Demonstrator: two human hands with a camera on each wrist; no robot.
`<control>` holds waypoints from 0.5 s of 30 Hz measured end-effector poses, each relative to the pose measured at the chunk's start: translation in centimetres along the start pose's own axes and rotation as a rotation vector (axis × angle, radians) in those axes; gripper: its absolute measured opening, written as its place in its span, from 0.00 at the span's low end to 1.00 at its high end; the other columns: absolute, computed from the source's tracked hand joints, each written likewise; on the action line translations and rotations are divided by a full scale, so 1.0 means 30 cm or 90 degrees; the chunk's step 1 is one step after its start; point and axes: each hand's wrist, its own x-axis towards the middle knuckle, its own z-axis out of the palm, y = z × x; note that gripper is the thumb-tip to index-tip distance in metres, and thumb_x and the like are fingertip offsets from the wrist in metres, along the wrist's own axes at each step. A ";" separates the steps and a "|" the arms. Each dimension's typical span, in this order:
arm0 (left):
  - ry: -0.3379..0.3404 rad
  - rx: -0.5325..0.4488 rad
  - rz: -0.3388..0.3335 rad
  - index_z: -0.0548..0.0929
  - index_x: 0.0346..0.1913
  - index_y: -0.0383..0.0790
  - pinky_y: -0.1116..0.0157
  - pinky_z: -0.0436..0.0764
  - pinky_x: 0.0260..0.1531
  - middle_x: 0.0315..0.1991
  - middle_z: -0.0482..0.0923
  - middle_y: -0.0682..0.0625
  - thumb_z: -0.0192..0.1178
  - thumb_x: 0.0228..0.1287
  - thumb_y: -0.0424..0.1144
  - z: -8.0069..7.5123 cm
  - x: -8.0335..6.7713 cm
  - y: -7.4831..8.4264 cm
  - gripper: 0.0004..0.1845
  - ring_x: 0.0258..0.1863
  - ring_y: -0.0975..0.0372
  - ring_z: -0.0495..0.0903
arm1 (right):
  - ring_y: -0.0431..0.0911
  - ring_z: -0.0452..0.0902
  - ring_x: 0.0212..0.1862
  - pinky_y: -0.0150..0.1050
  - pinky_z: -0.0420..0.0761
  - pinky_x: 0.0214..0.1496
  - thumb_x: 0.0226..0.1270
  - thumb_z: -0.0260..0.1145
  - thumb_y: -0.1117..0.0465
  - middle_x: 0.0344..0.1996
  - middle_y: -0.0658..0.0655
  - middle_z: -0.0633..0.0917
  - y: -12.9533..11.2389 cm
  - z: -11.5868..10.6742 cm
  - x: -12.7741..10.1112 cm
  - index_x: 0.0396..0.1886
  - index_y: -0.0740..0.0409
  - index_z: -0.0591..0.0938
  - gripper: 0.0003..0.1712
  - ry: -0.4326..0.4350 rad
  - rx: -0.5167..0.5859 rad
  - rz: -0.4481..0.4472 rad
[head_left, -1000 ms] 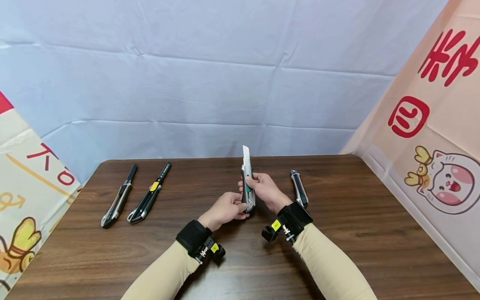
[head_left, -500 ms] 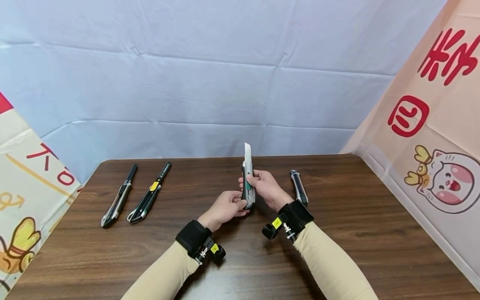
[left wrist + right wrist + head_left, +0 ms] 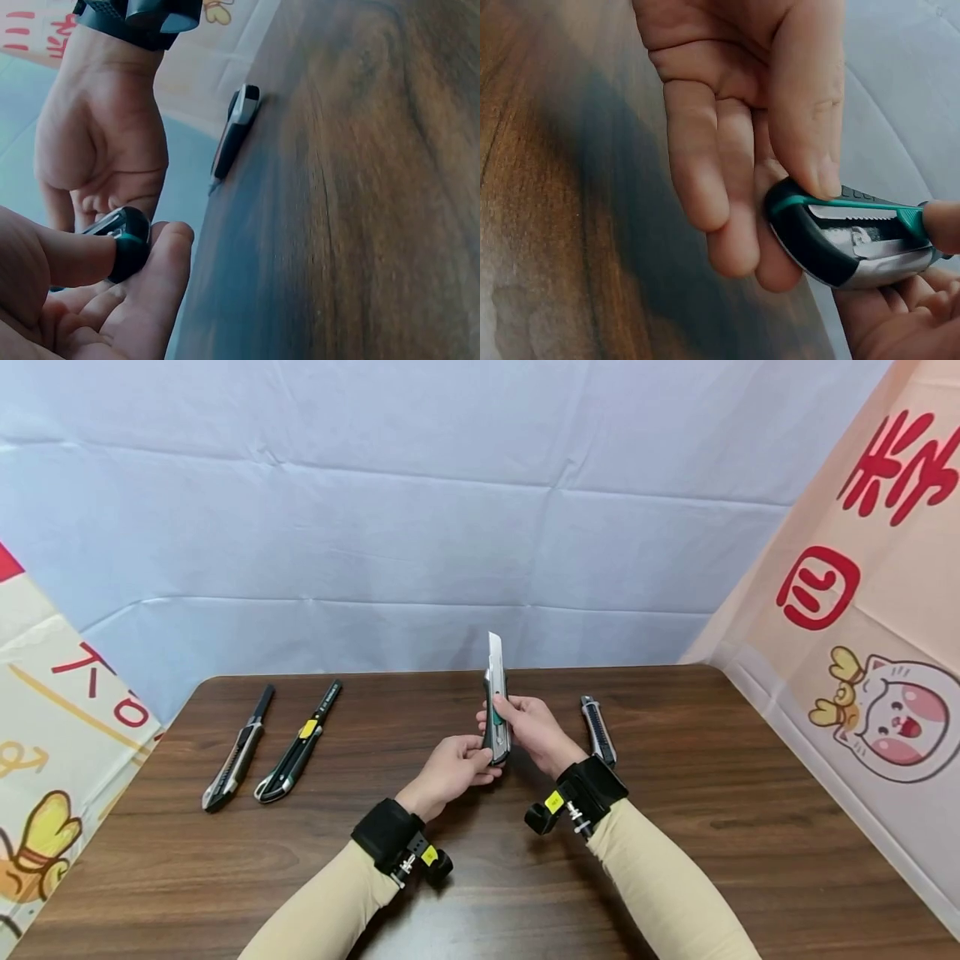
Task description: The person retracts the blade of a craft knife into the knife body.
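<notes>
A silver and black box cutter [image 3: 496,687] with green trim is held upright above the middle of the table, its blade [image 3: 495,648] out and pointing away. My left hand [image 3: 452,770] pinches its rounded black butt end [image 3: 810,244] between thumb and fingers. Higher on the handle, my right hand [image 3: 537,728] grips it, thumb on the green slider [image 3: 910,220]. The left wrist view shows the butt [image 3: 133,238] over the left fingers; the rest of the handle is mostly hidden there.
On the left of the wooden table [image 3: 675,793] lie a grey and black box cutter [image 3: 236,758] and a black one with a yellow slider [image 3: 300,747]. Another cutter [image 3: 597,731] lies just beyond my right wrist. A pale cloth [image 3: 375,527] hangs behind the table.
Both hands have lifted the box cutter slightly, keeping the same hold and the blade out. The cutters on the table have stayed put.
</notes>
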 end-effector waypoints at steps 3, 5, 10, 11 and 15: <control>0.005 0.010 0.002 0.74 0.60 0.26 0.63 0.85 0.50 0.51 0.82 0.35 0.46 0.76 0.33 0.002 -0.001 -0.003 0.17 0.48 0.53 0.85 | 0.46 0.83 0.52 0.37 0.83 0.55 0.79 0.50 0.53 0.54 0.65 0.83 0.009 0.005 0.004 0.64 0.71 0.72 0.27 0.013 -0.001 -0.001; 0.009 0.014 0.001 0.75 0.58 0.26 0.63 0.85 0.49 0.50 0.82 0.36 0.47 0.76 0.33 0.003 -0.001 -0.003 0.17 0.46 0.54 0.85 | 0.48 0.83 0.53 0.37 0.83 0.55 0.79 0.49 0.54 0.54 0.66 0.83 0.012 0.009 0.006 0.63 0.72 0.72 0.27 0.017 -0.006 -0.001; 0.014 0.030 0.001 0.76 0.57 0.26 0.62 0.86 0.47 0.48 0.83 0.36 0.47 0.76 0.34 0.002 -0.001 -0.002 0.16 0.44 0.55 0.85 | 0.58 0.78 0.60 0.38 0.81 0.58 0.80 0.48 0.55 0.55 0.67 0.82 0.016 0.016 0.007 0.64 0.72 0.71 0.26 0.020 -0.027 -0.005; 0.016 0.032 -0.001 0.76 0.57 0.26 0.63 0.86 0.47 0.48 0.83 0.36 0.48 0.76 0.34 0.002 0.001 -0.002 0.16 0.44 0.56 0.85 | 0.59 0.77 0.61 0.39 0.81 0.59 0.80 0.48 0.56 0.55 0.67 0.82 0.015 0.018 0.006 0.64 0.72 0.71 0.26 0.020 -0.029 -0.005; 0.019 0.037 -0.004 0.77 0.55 0.26 0.63 0.86 0.46 0.47 0.84 0.37 0.48 0.75 0.33 0.001 0.005 -0.005 0.16 0.42 0.57 0.85 | 0.60 0.76 0.62 0.41 0.79 0.61 0.80 0.48 0.58 0.56 0.68 0.81 0.015 0.022 0.004 0.66 0.71 0.69 0.25 0.019 -0.032 -0.002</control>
